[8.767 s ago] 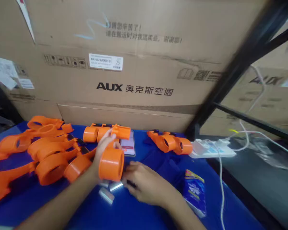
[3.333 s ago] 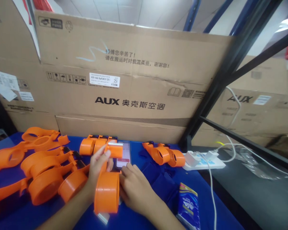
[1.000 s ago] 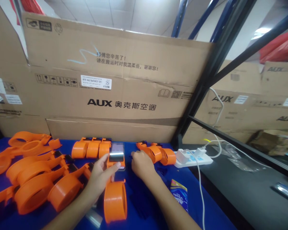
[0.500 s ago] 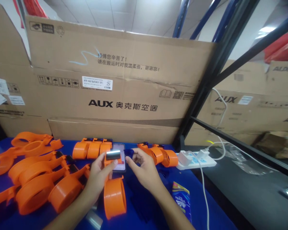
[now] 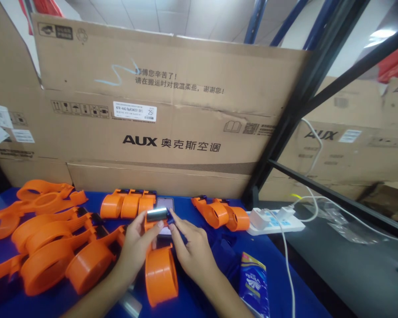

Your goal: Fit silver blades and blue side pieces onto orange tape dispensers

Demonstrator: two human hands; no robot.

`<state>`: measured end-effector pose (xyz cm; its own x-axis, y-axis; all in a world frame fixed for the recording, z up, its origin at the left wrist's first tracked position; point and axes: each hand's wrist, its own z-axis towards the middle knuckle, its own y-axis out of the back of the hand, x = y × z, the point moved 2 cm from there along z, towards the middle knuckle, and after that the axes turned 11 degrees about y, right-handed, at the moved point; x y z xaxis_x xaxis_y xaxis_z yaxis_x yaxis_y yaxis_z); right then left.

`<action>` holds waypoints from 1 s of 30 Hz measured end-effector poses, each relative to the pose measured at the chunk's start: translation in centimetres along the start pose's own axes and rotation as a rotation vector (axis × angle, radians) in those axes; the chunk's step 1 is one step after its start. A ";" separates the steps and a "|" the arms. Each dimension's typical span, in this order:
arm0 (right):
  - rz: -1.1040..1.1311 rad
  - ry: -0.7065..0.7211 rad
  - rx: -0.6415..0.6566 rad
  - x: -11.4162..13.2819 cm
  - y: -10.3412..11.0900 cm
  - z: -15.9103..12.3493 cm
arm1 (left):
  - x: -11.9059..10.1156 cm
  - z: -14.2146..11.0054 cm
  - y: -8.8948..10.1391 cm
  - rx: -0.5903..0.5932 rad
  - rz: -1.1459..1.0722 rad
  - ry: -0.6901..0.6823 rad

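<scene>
My left hand (image 5: 137, 240) is closed around the head of an orange tape dispenser (image 5: 161, 278), whose round hub hangs below the fingers. A shiny toothed metal blade (image 5: 156, 214) lies across its top, under my left thumb. My right hand (image 5: 194, 249) pinches a small dark blue plastic piece (image 5: 170, 217) against the right end of that blade. Its exact shape is mostly covered by the fingers. Behind both hands, a phone (image 5: 166, 202) lies flat and partly hidden.
Several orange dispensers (image 5: 49, 260) are heaped on the blue tabletop (image 5: 189, 207) at left; others stand behind (image 5: 130, 206) and at right (image 5: 237, 218). A tissue pack (image 5: 254, 282), a power strip (image 5: 278, 224) with a white cable, a large carton (image 5: 172, 119) and a black rack post (image 5: 285, 128) surround it.
My right hand has moved left, bringing the blue piece from beside the blade up to its right end. My left hand still holds the dispenser in nearly the same place.
</scene>
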<state>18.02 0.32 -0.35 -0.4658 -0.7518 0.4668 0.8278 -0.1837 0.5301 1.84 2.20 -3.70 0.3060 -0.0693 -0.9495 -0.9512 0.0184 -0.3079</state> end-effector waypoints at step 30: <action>0.403 -0.205 -0.029 -0.2 1.7 0.3 | -1.1 -1.6 -1.3 0.197 -0.187 0.141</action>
<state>19.41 0.33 0.66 -0.1545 -0.6262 0.7642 0.9629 0.0780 0.2585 2.68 0.61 -2.20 0.4538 -0.2271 -0.8617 -0.8487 0.1845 -0.4956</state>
